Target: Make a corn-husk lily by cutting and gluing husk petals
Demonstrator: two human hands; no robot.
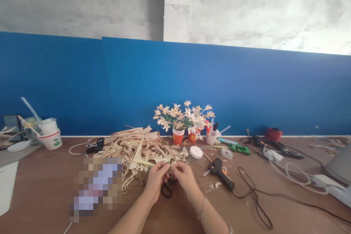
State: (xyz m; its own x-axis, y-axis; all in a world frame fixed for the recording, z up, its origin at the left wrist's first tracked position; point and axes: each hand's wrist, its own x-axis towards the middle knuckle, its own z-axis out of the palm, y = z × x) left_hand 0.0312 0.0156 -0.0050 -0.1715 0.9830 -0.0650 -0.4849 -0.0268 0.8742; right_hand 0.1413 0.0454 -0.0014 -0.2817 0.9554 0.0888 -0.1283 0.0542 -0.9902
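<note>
My left hand (pixel 156 180) and my right hand (pixel 187 180) meet at the middle of the table, fingertips pinched close together. Between them is something small and pale that I cannot make out. Black-handled scissors (pixel 166 190) lie below my fingers, their blades hidden by my hands. Just beyond and to the left spreads a heap of dry, straw-coloured husks (pixel 137 142), and a pale strip from it reaches toward my left hand. Behind the hands, cream star-shaped flowers (pixel 175 115) stand in a red paper cup (pixel 178 137), with more beside them.
Right of my hands lies a black glue gun (pixel 221 173), its cord looping across the brown table (pixel 205 204). A white tape roll (pixel 196 152) and a clear tape roll (pixel 226 153) sit behind it. Paper cups (pixel 51 139) stand far left. A blue partition (pixel 131 87) closes the back.
</note>
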